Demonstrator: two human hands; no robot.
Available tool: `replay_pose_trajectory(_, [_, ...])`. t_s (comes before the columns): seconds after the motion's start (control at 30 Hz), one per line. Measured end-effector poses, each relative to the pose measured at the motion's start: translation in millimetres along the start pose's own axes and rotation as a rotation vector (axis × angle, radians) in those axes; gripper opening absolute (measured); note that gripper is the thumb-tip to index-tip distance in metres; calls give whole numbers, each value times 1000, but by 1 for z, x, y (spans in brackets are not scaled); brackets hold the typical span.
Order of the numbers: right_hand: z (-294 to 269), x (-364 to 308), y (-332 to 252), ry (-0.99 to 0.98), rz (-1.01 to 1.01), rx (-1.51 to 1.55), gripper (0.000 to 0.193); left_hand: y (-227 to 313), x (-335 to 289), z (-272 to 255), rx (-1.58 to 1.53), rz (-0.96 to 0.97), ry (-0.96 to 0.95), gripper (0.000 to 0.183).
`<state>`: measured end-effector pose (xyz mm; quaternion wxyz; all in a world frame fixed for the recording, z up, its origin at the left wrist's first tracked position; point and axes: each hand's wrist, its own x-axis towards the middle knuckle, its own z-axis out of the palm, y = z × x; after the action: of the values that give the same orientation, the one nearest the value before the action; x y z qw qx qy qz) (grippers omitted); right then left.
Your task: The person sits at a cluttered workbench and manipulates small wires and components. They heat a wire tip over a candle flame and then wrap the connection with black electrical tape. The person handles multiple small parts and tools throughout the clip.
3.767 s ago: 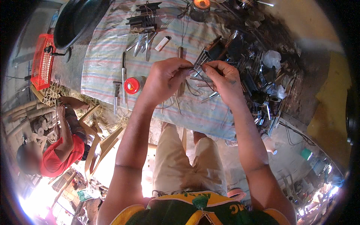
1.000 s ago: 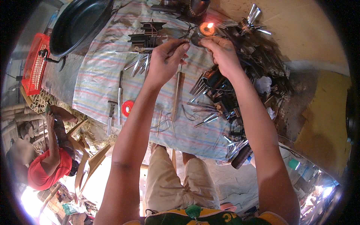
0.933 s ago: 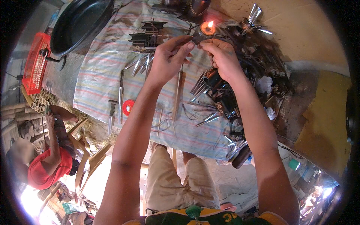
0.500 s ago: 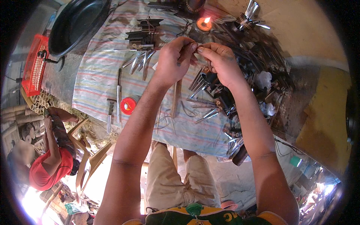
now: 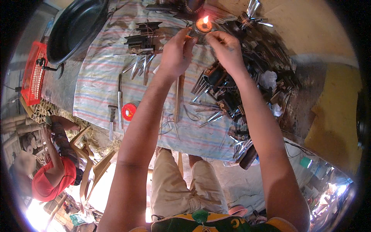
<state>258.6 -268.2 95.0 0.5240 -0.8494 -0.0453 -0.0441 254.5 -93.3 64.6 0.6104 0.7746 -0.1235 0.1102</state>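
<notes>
Both hands are raised over the far part of the cloth-covered table, just on the near side of a small lamp (image 5: pixel 204 25) with a bare flame. My left hand (image 5: pixel 177 53) is curled at the lamp's left, thumb and fingers bent together; anything between them is too small to make out. On the other side, my right hand (image 5: pixel 228 51) pinches thumb against forefinger close to the lamp, and what it holds is hidden. Left of my left hand lies a bundle of dark pieces with shiny metal blades (image 5: pixel 141 63). Many similar dark and metal pieces (image 5: pixel 220 91) are heaped beside my right wrist.
A striped cloth (image 5: pixel 98 91) covers the table. On it are a red round container (image 5: pixel 129 111), a hammer (image 5: pixel 111 123), a long metal tool (image 5: pixel 120 101) and a wooden stick (image 5: pixel 179 98). A black basin (image 5: pixel 75 31) and red crate (image 5: pixel 34 73) stand left. A seated person (image 5: pixel 54 178) is lower left.
My hands, which met at the fingertips, have moved apart, the left to the left and the right slightly up, nearer the flame. The whole view has shifted a little.
</notes>
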Motion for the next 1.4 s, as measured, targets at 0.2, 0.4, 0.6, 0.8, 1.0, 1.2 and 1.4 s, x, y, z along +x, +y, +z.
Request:
replay_pose_trajectory(0.2, [0,35,34,211,-115,-172,27,-12,-19,-12,39,-70,-68,34])
replay_pose_trajectory(0.4, [3,47,48,253,-56,-232,20,-14,-28,-19,144,-56,-105,29])
replay_pose_trajectory(0.6, [3,49,49,257,-49,-248,18,-16,-27,-23,118,-72,-119,28])
replay_pose_trajectory(0.8, [5,53,53,281,-96,-253,18,-13,-27,-24,111,-111,-135,27])
replay_pose_trajectory(1.0, [5,56,60,268,-66,-247,20,-12,-29,-24,84,-121,-122,26])
replay_pose_trajectory(1.2, [7,52,53,270,-137,-284,21,-14,-24,-23,29,-223,-112,25])
replay_pose_trajectory(1.4, [9,18,12,111,-170,-131,24,-2,-5,-21,-373,-330,-1,26])
